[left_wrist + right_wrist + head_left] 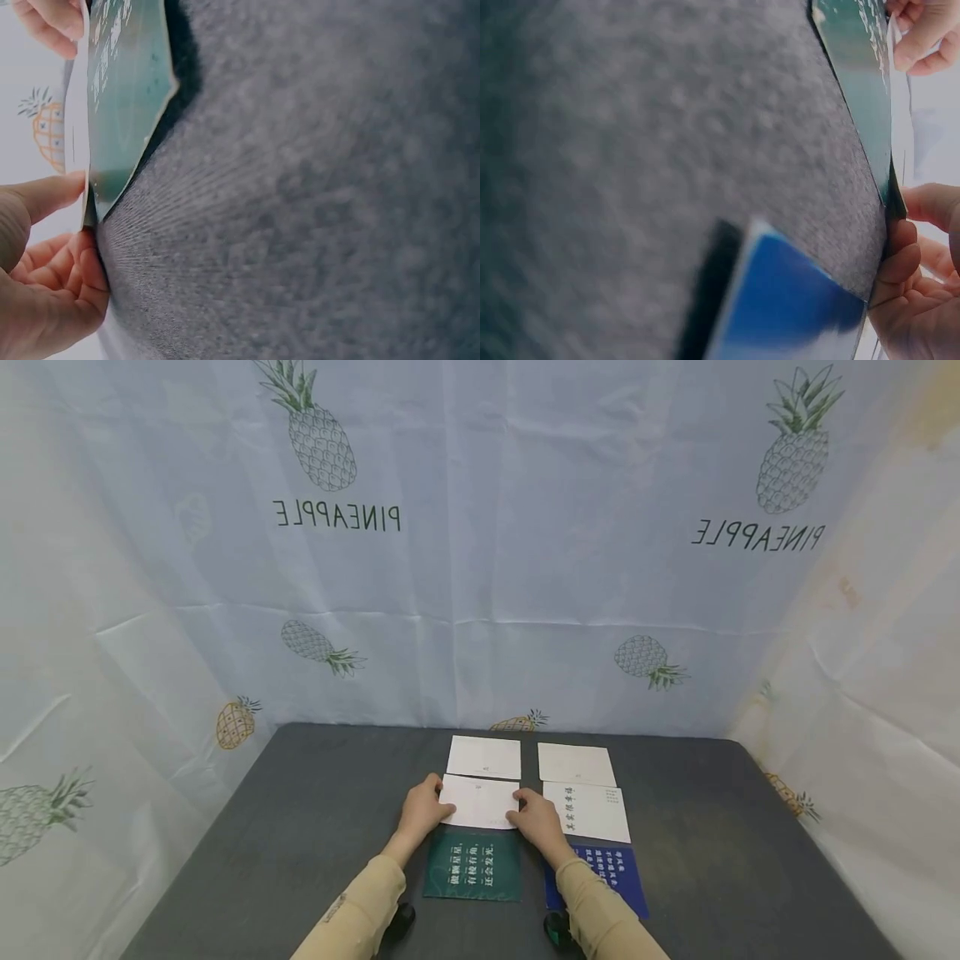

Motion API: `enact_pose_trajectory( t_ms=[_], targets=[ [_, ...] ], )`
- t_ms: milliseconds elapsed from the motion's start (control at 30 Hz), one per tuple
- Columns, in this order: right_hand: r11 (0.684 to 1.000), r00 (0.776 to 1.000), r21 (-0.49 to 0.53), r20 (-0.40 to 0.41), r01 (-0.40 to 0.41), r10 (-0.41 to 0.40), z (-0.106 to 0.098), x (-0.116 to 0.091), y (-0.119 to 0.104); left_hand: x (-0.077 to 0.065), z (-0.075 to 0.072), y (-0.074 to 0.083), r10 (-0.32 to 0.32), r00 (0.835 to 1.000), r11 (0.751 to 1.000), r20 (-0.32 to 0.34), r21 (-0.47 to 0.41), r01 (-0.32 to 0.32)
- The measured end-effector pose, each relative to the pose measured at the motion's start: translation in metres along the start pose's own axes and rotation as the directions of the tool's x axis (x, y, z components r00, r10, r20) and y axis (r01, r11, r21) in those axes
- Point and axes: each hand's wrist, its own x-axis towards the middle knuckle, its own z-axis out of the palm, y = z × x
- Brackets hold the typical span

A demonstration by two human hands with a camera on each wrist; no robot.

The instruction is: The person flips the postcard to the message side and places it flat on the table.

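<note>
A white card (480,802) lies in the middle of the dark table, between both hands. My left hand (423,807) pinches its left edge, and the left wrist view shows the thumb (56,193) on top with curled fingers below. At the opposite edge my right hand (538,821) pinches the same card between thumb and fingers. Directly in front of it is a green card (472,867) with white writing. A blue card (611,870) is partly hidden under my right forearm; its corner also shows in the right wrist view.
Behind the held card lies another white card (485,757). To the right are a blank-looking white card (576,765) and one with dark writing (600,814). A pineapple-print curtain (480,568) hangs behind the dark table (337,810).
</note>
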Motion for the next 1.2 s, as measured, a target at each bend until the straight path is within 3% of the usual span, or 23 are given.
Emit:
enact_pose_trajectory(
  t_ms=[600, 900, 1200],
  targets=[
    [0.998, 0.995, -0.063, 0.095, -0.012, 0.018, -0.003, 0.006, -0.002, 0.006, -0.009, 0.007, 0.005, 0.995, 0.996, 0.099, 0.085, -0.013],
    [0.998, 0.995, -0.058, 0.096, -0.012, 0.017, -0.002, 0.005, 0.000, 0.012, -0.012, 0.010, -0.024, 0.986, 0.992, 0.168, 0.126, 0.003],
    [0.999, 0.995, -0.038, 0.100, -0.021, 0.025, -0.002, 0.004, 0.000, 0.015, -0.012, 0.010, -0.033, 0.981, 0.986, 0.192, 0.164, 0.001]
  ],
)
